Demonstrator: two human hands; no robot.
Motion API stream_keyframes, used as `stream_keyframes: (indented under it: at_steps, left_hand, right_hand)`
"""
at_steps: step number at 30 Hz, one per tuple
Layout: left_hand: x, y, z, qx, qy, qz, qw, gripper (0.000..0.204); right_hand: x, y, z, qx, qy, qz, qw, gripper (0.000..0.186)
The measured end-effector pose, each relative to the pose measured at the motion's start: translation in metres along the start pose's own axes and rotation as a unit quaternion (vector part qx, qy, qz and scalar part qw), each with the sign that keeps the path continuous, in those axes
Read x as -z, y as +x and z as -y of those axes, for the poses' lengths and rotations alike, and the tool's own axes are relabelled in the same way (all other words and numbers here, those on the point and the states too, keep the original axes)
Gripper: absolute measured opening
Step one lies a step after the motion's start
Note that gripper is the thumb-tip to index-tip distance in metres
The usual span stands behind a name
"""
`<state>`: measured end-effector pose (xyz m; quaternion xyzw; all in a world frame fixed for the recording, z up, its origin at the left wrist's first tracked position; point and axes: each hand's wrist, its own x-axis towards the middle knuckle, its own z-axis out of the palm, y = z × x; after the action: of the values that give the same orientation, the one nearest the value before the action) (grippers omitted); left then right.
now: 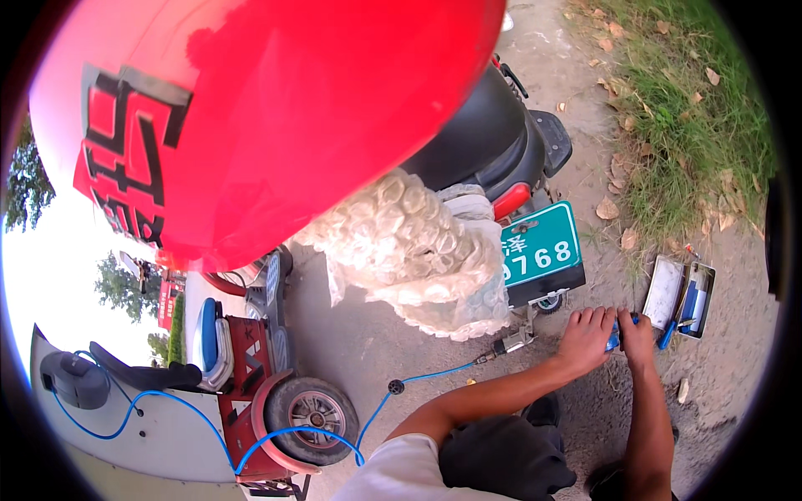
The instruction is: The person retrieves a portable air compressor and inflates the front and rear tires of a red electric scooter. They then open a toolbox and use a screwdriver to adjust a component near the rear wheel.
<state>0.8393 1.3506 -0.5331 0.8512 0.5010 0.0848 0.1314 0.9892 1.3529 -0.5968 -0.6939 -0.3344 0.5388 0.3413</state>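
My left hand [587,336] and my right hand [638,337] are close together, low in front of me, both closed around a small blue thing [614,338]. Fingers cover most of it, so its kind cannot be made out. Just left of my left hand lies a metal air tool [514,341], joined to a blue air hose [426,376]. An open case [668,288] rests on the ground to the right of my hands, with blue-handled tools [687,307] inside. Beyond my hands is a scooter's green number plate [547,250].
A glossy red cover [276,108] with black lettering fills the upper left. Bubble wrap [409,250] hangs by the black scooter [493,134]. At lower left stands a red vehicle with a wheel [313,420]; the hose crosses it. Grass [685,108] borders the ground at right.
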Motion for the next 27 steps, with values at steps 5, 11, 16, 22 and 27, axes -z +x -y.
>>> stream_keyframes:
  at_steps: [5, 11, 16, 22, 27]
  left_hand:
    - [-0.006, 0.000, 0.005, 0.011, -0.055, 0.017, 0.998, 0.071]
    - [-0.002, 0.007, 0.014, 0.009, -0.126, 0.098, 0.987, 0.066]
    - [-0.012, 0.006, 0.020, 0.027, -0.183, 0.165, 0.969, 0.065]
    - [-0.040, 0.001, 0.041, -0.006, -0.310, 0.259, 0.915, 0.067]
    - [-0.030, -0.004, 0.054, 0.014, -0.457, 0.344, 0.820, 0.062]
  right_hand:
    - [-0.002, -0.002, -0.012, 0.144, -0.056, -0.074, 0.985, 0.040]
    - [0.002, -0.002, -0.023, 0.175, -0.064, -0.079, 0.979, 0.037]
    - [0.002, -0.006, -0.024, 0.120, -0.076, -0.046, 0.989, 0.038]
    - [0.005, -0.022, -0.033, 0.119, -0.122, -0.020, 0.985, 0.037]
    - [0.002, -0.031, -0.033, 0.187, -0.118, 0.006, 0.975, 0.033]
